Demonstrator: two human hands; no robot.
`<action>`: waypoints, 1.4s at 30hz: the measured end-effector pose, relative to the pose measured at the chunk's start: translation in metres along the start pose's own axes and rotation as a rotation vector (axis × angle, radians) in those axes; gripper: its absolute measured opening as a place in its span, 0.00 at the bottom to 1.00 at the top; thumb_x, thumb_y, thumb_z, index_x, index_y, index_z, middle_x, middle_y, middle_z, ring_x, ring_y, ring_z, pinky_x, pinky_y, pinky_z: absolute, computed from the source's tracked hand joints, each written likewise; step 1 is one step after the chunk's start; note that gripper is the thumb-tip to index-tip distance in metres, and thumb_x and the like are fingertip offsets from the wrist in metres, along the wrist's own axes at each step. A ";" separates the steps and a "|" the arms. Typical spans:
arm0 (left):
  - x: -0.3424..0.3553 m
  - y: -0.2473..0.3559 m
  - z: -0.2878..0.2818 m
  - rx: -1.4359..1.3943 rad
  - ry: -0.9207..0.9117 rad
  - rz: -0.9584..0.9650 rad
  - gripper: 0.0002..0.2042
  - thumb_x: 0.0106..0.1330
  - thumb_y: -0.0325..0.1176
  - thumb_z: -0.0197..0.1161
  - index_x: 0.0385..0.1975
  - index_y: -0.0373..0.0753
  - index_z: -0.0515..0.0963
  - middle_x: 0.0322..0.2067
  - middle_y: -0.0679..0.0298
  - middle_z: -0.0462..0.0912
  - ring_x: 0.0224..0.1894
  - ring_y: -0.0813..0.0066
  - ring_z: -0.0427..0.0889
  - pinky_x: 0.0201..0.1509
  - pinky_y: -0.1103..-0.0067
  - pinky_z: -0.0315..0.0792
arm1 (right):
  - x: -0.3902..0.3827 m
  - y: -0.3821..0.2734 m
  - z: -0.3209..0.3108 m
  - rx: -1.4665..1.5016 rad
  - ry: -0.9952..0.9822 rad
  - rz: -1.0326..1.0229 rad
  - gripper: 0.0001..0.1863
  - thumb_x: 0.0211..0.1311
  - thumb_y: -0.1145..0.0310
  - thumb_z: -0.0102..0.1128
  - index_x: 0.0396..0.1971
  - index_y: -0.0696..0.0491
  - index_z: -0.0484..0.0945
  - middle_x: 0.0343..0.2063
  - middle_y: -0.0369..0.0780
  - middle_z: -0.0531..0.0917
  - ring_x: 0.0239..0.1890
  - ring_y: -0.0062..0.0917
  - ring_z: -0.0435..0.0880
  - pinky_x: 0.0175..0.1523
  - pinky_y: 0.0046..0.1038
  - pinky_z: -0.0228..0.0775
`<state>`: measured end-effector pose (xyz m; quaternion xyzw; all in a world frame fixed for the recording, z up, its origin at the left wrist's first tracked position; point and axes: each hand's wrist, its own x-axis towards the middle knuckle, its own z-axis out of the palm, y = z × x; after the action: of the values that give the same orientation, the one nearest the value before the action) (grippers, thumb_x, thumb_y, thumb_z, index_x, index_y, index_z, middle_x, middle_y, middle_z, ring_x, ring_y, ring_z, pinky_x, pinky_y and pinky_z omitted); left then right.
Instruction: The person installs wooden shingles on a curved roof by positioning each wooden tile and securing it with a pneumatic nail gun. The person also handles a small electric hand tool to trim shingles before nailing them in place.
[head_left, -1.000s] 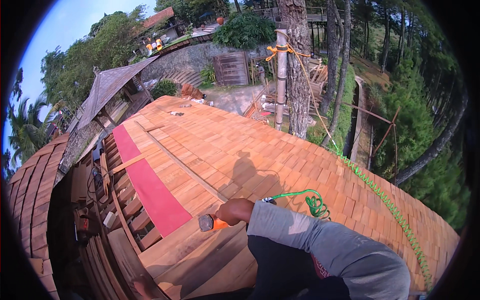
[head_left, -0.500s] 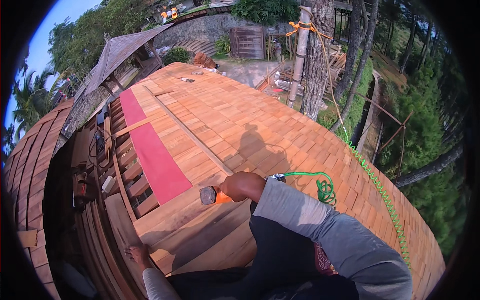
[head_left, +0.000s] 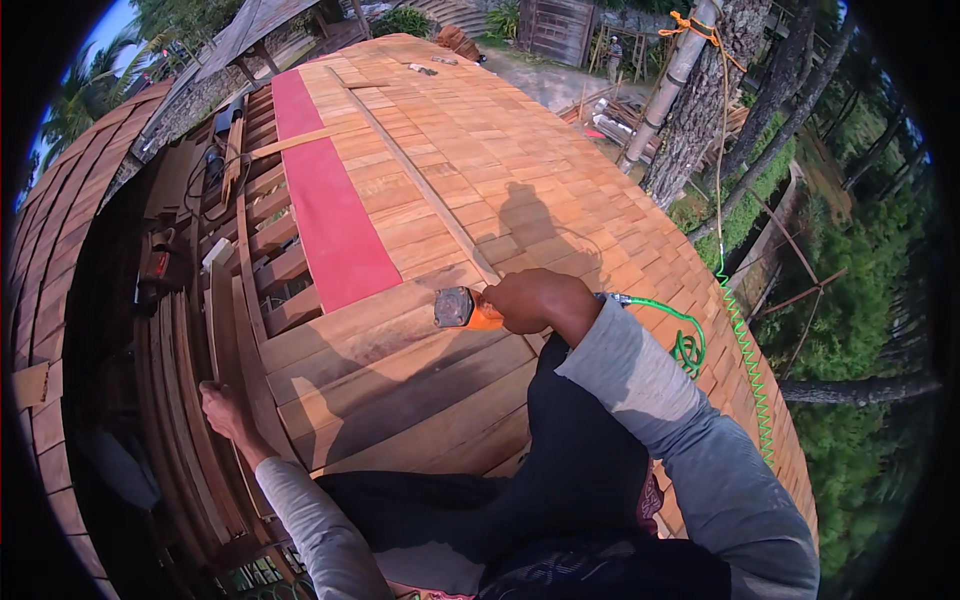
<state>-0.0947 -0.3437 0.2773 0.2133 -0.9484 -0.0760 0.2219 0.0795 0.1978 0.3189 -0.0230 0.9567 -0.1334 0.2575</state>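
Note:
My right hand [head_left: 540, 302] is closed round the handle of an orange nail gun [head_left: 457, 308], whose dark end faces left above the roof boards. A green coiled air hose [head_left: 655, 305] runs from behind that hand. My left hand [head_left: 222, 408] has its fingers curled at the edge of a long wooden board [head_left: 226, 335] beside the open roof frame; the fingertips are partly hidden. Wide planks [head_left: 400, 385] lie side by side in front of my bent leg. Past them, a red sheet strip [head_left: 345, 240] borders the wooden shingles [head_left: 570, 165].
A long batten [head_left: 420, 182] lies across the shingles. To the left, the roof drops into an open frame with stacked boards [head_left: 165, 390] and a red-and-black tool [head_left: 155, 265]. Another shingled roof [head_left: 70, 300] curves beyond the gap. Tree trunks [head_left: 690, 130] stand past the right edge.
My view has tipped down and shifted. My left hand has gone from lying spread on the board to curling at its edge, and the board has moved. The nail gun stays in my right hand.

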 end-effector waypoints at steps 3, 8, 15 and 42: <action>-0.016 0.049 -0.036 -0.120 0.064 0.056 0.09 0.73 0.32 0.60 0.48 0.40 0.81 0.46 0.48 0.89 0.51 0.42 0.86 0.54 0.56 0.77 | 0.000 0.009 -0.002 0.051 -0.035 0.053 0.22 0.65 0.73 0.62 0.60 0.51 0.82 0.49 0.49 0.89 0.52 0.47 0.89 0.52 0.46 0.81; 0.019 0.002 -0.007 -0.538 -0.222 0.199 0.19 0.73 0.27 0.61 0.60 0.25 0.77 0.51 0.42 0.88 0.57 0.61 0.87 0.60 0.69 0.77 | 0.027 -0.003 -0.002 -0.003 -0.104 -0.011 0.31 0.64 0.68 0.70 0.68 0.47 0.76 0.49 0.47 0.90 0.53 0.46 0.89 0.53 0.46 0.81; 0.005 -0.011 0.117 -0.692 0.010 0.198 0.18 0.71 0.37 0.54 0.47 0.26 0.80 0.39 0.41 0.85 0.42 0.45 0.83 0.49 0.55 0.73 | 0.036 0.008 0.027 0.091 -0.011 -0.117 0.20 0.66 0.72 0.59 0.58 0.51 0.82 0.49 0.49 0.89 0.53 0.48 0.89 0.54 0.47 0.80; -0.026 0.046 0.032 -0.265 0.054 0.402 0.17 0.70 0.46 0.59 0.35 0.35 0.80 0.32 0.45 0.85 0.40 0.35 0.84 0.41 0.48 0.74 | 0.033 -0.010 0.005 0.038 -0.070 -0.112 0.21 0.68 0.69 0.60 0.60 0.50 0.81 0.51 0.48 0.89 0.53 0.48 0.87 0.54 0.45 0.78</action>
<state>-0.1056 -0.2892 0.2499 -0.0085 -0.9472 -0.1483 0.2840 0.0536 0.1831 0.3015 -0.0765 0.9416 -0.1649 0.2834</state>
